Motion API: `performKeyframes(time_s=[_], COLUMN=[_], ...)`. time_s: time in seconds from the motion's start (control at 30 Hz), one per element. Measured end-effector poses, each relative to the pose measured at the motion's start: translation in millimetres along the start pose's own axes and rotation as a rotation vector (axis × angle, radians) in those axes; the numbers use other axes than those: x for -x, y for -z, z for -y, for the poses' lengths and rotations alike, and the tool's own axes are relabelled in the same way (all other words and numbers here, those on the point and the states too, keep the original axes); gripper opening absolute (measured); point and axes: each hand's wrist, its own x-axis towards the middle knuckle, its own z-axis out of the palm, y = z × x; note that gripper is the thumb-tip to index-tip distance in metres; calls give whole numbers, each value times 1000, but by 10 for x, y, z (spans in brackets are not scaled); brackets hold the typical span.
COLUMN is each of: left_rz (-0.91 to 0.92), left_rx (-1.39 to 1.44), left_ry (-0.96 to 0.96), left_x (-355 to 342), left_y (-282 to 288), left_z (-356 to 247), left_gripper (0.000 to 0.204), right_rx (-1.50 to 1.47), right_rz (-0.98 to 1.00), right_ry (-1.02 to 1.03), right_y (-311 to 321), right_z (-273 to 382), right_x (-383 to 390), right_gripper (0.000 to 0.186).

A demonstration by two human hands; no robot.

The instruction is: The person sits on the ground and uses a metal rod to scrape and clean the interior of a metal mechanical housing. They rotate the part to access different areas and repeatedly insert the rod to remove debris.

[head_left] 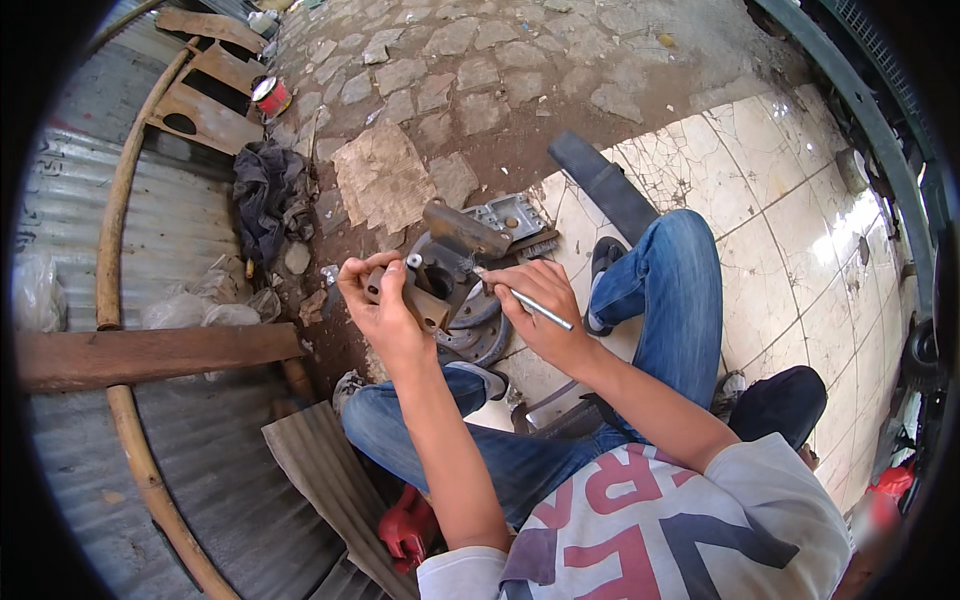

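Note:
My left hand is closed around a brown metal block with a hole in its side. By that thumb tip sits a small round silver piece; I cannot tell whether it is fixed to the block. My right hand grips a slim silver rod, whose far end points toward dark metal parts just right of the block. Beyond both hands lies a rusty brown metal piece, beside a grey cast metal plate. Curved grey metal parts lie below the block.
A flat stone slab and dark cloth lie ahead and left. A dark flat bar rests on the white tiles. A wooden beam juts from the corrugated wall. A red can stands far left.

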Motion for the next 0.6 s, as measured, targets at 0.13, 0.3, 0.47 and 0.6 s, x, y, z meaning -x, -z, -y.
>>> performKeyframes(time_s=[0.13,0.3,0.47,0.6], left_rz=[48,77,93,48], left_rx=[138,255,250,182], left_ry=[-132,-147,-196,-185], left_x=[-90,-45,46,253], left_y=[184,207,180,155], left_z=[127,118,187,146], left_gripper=[31,28,30,32], right_rx=[-30,-81,-160,-277], right_rz=[-15,-39,-71,-36], right_ry=[1,4,-43,-176], right_y=[-48,-130,-195,-173], right_z=[46,56,87,89], right_x=[-67,-145,-219,-145], right_gripper=[17,18,16,16])
